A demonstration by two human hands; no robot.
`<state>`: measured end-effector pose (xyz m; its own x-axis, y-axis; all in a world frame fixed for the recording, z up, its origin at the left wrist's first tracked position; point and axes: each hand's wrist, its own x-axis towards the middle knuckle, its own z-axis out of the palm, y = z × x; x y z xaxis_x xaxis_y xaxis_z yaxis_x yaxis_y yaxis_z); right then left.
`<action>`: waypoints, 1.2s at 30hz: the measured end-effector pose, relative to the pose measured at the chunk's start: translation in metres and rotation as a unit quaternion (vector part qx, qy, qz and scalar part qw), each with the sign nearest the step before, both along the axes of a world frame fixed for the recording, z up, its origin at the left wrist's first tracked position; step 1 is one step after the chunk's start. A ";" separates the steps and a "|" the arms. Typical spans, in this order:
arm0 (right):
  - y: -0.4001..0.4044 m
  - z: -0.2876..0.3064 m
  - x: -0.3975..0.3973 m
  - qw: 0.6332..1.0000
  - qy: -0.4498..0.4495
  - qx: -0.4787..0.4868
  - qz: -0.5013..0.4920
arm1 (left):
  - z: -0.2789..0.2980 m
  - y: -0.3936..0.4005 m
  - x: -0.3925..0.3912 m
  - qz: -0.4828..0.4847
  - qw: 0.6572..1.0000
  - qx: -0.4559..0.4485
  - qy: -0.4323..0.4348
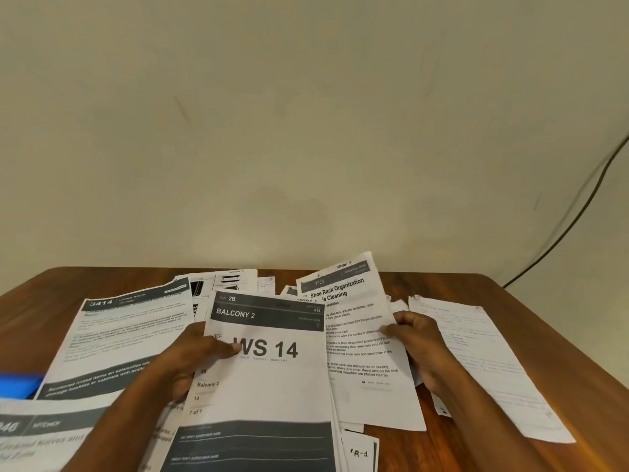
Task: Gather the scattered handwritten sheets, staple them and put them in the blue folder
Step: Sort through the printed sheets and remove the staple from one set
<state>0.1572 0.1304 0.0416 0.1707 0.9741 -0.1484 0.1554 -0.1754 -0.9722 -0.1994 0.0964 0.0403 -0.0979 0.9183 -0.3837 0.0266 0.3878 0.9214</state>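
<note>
Printed and handwritten sheets lie spread over a brown wooden table (476, 447). My left hand (190, 359) grips the left edge of a printed sheet marked "WS 14" (272, 386), thumb on its face. My right hand (418, 345) pinches the right edge of a printed sheet headed "Shoe Rack Organization" (360, 338), lifted at its far end. A handwritten sheet (483, 362) lies flat to the right of that hand. A corner of the blue folder (18, 384) shows at the left edge, mostly under paper. No stapler is in view.
More printed sheets lie at the left, one marked "3414" (129, 335) and one marked "Kitchen" (44, 434). A small slip marked "R-1" (359, 453) sits near the front edge. A plain wall rises behind the table, with a dark cable (565, 226) at the right.
</note>
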 end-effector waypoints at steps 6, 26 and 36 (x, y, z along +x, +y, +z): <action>0.003 -0.001 0.000 0.999 0.020 0.043 -0.018 | 0.000 -0.001 0.001 -0.006 1.000 0.004 -0.013; 0.006 0.049 0.042 0.936 0.261 0.205 -0.115 | 0.010 -0.005 0.012 -0.037 0.987 0.048 -0.147; 0.003 0.040 0.022 0.980 0.181 0.080 -0.027 | 0.010 -0.007 0.018 -0.067 0.983 0.044 -0.163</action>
